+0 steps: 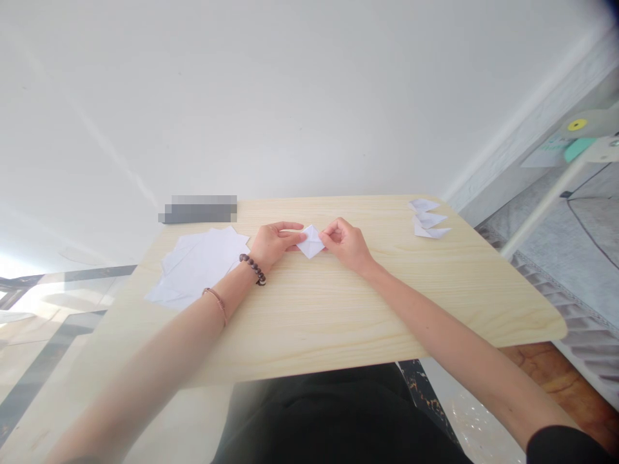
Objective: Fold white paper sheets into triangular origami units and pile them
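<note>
Left hand (pixel 271 243) pinches folded paper (pixel 311 246) at nine o'clock, right hand (pixel 347 245) at three; best align edges before pressing creases firm.

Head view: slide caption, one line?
Left hand and right hand hold a small folded white paper diamond over a pale wood-grain table.

I find no readable text, label, brand, number or sign. Teal marks (pixel 557 143) on a pale panel (pixel 536 157) at far right: too blurred for me to read.
</note>
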`<state>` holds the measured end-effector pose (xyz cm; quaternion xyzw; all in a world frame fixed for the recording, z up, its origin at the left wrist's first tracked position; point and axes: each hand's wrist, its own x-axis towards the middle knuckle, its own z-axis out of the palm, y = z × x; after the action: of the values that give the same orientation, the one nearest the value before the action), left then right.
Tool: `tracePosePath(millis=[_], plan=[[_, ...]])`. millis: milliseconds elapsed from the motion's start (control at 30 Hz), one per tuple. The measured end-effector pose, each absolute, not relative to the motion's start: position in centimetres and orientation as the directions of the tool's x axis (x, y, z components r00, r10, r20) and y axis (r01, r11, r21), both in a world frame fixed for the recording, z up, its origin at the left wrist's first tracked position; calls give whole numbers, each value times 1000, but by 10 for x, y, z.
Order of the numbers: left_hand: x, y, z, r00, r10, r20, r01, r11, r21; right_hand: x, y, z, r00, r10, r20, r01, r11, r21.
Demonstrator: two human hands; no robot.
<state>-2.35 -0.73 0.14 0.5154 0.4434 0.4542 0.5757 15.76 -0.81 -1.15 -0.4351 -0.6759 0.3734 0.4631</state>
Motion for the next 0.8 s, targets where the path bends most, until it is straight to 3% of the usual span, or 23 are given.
tracePosePath(millis=[300,500,800], plan=[[-28,-7,5,328,941,-88,172,32,984,160,-10,-9,-294,884,362,300,445,-844],[-27,-6,3,322,944,-73,156,23,987,158,-12,-6,-331,867,373,310,473,-824],[-28,-6,4,345,937,-59,155,5,988,159,-13,-3,-446,842,303,475,510,-718]])
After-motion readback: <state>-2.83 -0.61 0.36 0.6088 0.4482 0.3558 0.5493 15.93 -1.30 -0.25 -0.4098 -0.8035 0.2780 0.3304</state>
